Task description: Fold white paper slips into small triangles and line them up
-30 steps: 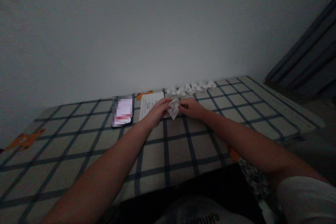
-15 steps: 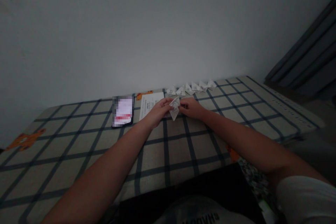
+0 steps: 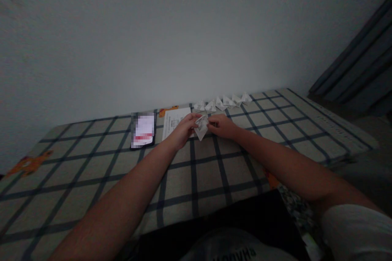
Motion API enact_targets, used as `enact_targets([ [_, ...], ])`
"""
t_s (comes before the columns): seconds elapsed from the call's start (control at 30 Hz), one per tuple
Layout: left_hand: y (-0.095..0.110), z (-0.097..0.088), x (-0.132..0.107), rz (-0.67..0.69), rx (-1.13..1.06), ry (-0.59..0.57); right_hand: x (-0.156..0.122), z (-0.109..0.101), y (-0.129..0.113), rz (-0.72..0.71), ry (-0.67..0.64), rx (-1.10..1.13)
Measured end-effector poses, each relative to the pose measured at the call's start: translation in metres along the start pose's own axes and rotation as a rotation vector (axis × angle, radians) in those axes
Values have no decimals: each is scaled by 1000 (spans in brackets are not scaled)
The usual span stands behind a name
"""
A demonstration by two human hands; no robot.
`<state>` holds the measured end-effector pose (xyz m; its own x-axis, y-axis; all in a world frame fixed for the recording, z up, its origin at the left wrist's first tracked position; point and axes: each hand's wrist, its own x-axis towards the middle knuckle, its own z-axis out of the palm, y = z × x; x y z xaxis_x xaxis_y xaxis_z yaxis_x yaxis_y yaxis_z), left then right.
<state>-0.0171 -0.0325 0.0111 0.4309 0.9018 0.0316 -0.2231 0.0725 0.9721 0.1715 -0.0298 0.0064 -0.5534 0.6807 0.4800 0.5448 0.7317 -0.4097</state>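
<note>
Counting six paper triangles (image 3: 228, 102) in a row nr the wall (image 3: 153, 49), approx. side by side, prob. done; holding one more folded paper (image 3: 201, 130) betw. L hand (image 3: 185, 127) & R hand (image 3: 223, 125), in front of the row & just R of the printed sheet (image 3: 170, 120), pointed end twd the near side; not yet set w/ the others; can't tell the amt of creasing left on it in such dim light; clamped on its L side w/ L fingers & thumb; pinching its R edge w/ R fingertips, rest of those fingers curled in; reaching fwd over the checked cloth (image 3: 177, 187) w/ both forearms (image 3: 134, 179) angled inward, almost meeting at the paper; seeing also a phone (image 3: 144, 128) L of the sheet, apart from both hands.
</note>
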Motion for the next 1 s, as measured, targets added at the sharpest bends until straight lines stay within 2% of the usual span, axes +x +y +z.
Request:
enact_targets([
  [0.1,-1,-2,1,4,7,-6,0,-1,0,2,9,-4],
  [0.2,-2,-3,1,10,-9,-4,-1,-2,-1,63,37,-6],
  [0.33,-3,-2,1,11,-27,49,-2,-5,-3,146,177,-6],
  [0.4,-3,-1,1,12,-15,58,-2,-6,-5,114,234,-32],
  [0.57,-4,0,0,13,20,24,-3,-6,-9,-29,120,-144],
  [0.73,-7,-1,2,11,16,36,-3,-4,-8,10,91,-220],
  [0.9,-8,-1,3,3,-7,135,-1,-4,-5,46,83,-219],
  [1.0,-6,0,2,6,4,145,1,-2,0,24,63,-205],
])
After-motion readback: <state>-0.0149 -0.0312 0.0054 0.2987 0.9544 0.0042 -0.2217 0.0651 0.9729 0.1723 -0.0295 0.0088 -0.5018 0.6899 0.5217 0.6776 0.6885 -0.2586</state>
